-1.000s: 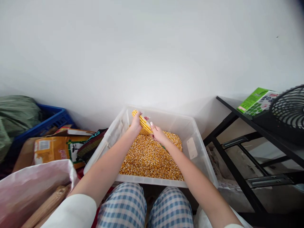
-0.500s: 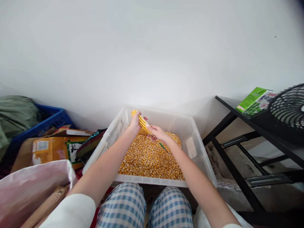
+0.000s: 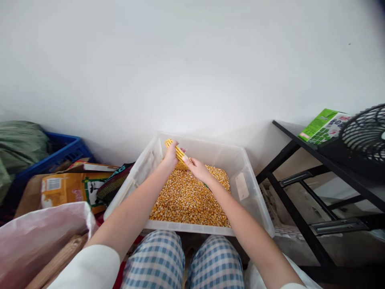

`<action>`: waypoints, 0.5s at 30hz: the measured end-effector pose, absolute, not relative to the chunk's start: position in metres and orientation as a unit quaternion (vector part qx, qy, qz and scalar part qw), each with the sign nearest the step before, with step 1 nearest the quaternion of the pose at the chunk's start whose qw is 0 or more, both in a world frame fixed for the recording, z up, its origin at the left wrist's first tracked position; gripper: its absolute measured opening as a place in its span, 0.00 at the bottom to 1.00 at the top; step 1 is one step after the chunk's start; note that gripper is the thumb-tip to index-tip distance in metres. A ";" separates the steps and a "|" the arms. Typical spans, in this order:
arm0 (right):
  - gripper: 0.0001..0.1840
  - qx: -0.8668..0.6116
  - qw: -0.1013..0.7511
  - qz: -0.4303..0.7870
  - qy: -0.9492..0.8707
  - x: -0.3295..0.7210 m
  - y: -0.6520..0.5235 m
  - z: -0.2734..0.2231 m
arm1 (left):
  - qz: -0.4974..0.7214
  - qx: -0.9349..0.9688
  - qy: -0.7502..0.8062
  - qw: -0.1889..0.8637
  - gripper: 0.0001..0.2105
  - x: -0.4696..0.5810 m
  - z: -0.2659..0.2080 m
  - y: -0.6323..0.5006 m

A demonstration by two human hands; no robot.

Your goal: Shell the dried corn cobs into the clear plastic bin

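My left hand is wrapped round the upper part of a yellow corn cob, its tip poking out above the fingers. Lower down the cob, my right hand presses on it with the thumb along the kernels; the far fingers are hidden behind. The cob slants down to the right over a translucent plastic bin. Loose corn kernels lie heaped across the bin's floor, below both hands.
At the left are a white sack with bare cobs, an orange package and a blue crate. A black frame on the right carries a green-and-white box and a fan. A white wall rises behind the bin.
My right hand has slid slightly up and left along the cob, its thumb now nearer my left hand. The left hand stays round the cob's upper part.
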State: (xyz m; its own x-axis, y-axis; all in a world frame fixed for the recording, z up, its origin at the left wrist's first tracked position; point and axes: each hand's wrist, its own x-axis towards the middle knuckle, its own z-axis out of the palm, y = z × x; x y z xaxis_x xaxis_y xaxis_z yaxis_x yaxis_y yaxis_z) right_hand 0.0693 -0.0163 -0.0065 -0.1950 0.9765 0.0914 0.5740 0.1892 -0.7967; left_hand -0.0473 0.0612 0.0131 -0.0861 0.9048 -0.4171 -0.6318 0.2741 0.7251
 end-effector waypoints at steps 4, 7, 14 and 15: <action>0.32 -0.570 0.335 0.232 -0.713 0.066 -0.018 -0.005 | 0.577 0.155 0.455 0.661 0.09 -0.046 0.013 0.059; 0.34 -0.576 0.339 0.250 -0.700 0.065 -0.017 -0.006 | 0.567 0.156 0.462 0.664 0.08 -0.045 0.012 0.057; 0.34 -0.574 0.311 0.351 -0.671 0.068 -0.013 -0.011 | 0.589 0.199 0.472 0.625 0.10 -0.039 0.009 0.057; 0.34 -0.572 0.316 0.348 -0.672 0.068 -0.014 -0.012 | 0.585 0.197 0.471 0.630 0.10 -0.039 0.007 0.058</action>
State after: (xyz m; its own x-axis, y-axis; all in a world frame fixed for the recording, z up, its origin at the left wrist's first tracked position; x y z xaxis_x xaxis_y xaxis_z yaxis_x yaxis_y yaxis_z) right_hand 0.0680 -0.0135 -0.0122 -0.1459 0.9890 0.0257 0.5494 0.1026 -0.8292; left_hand -0.0387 0.0579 0.0075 -0.1296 0.9227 -0.3630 -0.5517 0.2371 0.7996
